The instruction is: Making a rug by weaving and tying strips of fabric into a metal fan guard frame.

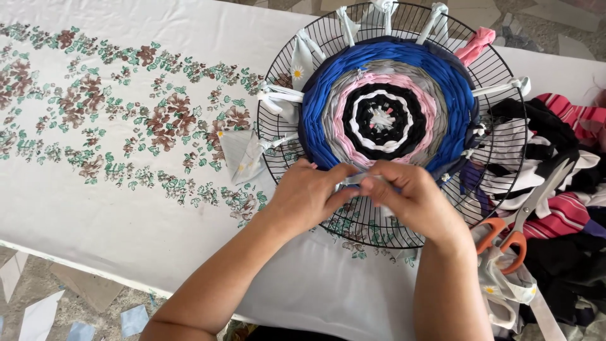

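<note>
A round black wire grille [287, 136] lies on a table covered by a white floral cloth [126, 126]. Woven into it is a circular rag mat [386, 107] with rings of blue, grey, pink, black and white fabric. White fabric strips [278, 98] are knotted to the grille's rim as spokes. My left hand [306, 196] and my right hand [413, 196] meet at the mat's near edge, both pinching a pale fabric strip [353, 181] between their fingertips.
Orange-handled scissors [514, 230] lie to the right of the grille. A heap of fabric scraps [562, 158] in black, white and red stripes fills the right side. A tiled floor [38, 297] with paper bits shows below the table edge.
</note>
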